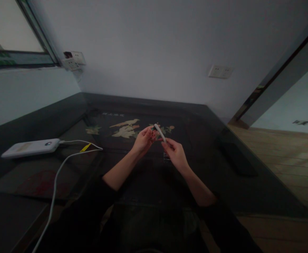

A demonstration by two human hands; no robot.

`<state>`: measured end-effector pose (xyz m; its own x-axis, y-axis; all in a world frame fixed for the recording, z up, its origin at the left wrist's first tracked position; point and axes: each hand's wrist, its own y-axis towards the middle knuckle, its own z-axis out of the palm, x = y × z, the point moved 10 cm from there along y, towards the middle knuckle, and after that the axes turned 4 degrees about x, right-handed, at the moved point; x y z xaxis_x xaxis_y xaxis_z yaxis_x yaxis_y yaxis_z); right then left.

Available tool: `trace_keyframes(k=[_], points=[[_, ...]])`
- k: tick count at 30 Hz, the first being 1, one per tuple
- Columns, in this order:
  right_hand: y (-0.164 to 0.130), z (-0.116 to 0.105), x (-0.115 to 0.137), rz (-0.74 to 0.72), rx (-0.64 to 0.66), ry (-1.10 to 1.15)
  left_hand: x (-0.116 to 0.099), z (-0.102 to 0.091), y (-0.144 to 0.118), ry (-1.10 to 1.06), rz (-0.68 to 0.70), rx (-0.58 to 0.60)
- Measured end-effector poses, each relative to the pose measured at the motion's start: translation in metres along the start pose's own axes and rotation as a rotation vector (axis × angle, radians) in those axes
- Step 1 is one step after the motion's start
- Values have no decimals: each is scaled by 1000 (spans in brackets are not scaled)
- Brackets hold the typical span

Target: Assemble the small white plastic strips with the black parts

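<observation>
Both my hands meet above the middle of a dark, glossy table (143, 186). My right hand (177, 154) is closed around the lower end of a slim white stick (160, 133), which tilts up and to the left. The fingers of my left hand (142, 140) pinch a small dark-green piece (153, 128) close to the stick's upper end. Whether the two parts touch is too small to tell. Below my right hand lies a small wiry, shiny thing (166, 158), partly hidden by the hand.
A white power bank (32, 147) lies at the left, its white cable (56, 182) with a yellow tag (85, 147) running toward me. On the right rests a dark flat rectangular object (237, 160). Bird and flower pictures (124, 130) decorate the tabletop. Wall sockets (220, 71) are behind.
</observation>
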<state>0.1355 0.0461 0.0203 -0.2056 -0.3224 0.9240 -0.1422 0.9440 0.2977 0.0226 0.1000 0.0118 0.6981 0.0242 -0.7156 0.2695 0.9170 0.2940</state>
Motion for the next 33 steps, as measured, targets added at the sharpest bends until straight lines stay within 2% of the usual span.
trace_keyframes(k=[7,17,28,33], points=[[0,-5,-4,10,-52,13,-2,0,-1,16,0,-16],[-5,21,-4,36,159,100,-4,2,0,23,6,-32],[0,2,-6,34,12,53,-6,8,-2,3,15,14],[0,0,-10,36,-3,77,-7,9,-2,23,18,15]])
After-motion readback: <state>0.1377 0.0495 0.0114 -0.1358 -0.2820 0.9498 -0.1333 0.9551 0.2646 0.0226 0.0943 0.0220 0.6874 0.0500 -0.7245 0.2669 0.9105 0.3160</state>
